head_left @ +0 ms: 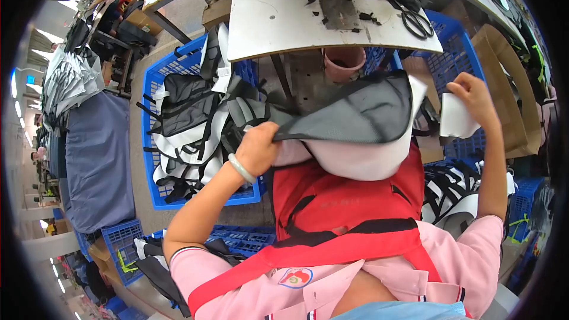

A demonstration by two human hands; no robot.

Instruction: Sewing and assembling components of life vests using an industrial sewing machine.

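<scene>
My left hand [259, 149], with a pale bangle at its wrist, is closed on the left end of a dark grey mesh and white fabric piece [355, 115]. That piece spreads out over my lap, above a red apron [349, 201]. Its right end rises to a white corner and touches neither hand. Out to the right, my right hand [472, 96] pinches a small white sheet-like piece [455, 120], which hangs below the fingers. The exact kind of both pieces cannot be made out.
A blue crate [155, 192] at the left holds black and white sewn pieces [188, 118]. Ahead stands a white worktable [267, 29] with black scissors [416, 24] near its right edge. Beneath it is a pink bin [344, 71]. Another blue crate [441, 29] and a brown carton [504, 83] stand right.
</scene>
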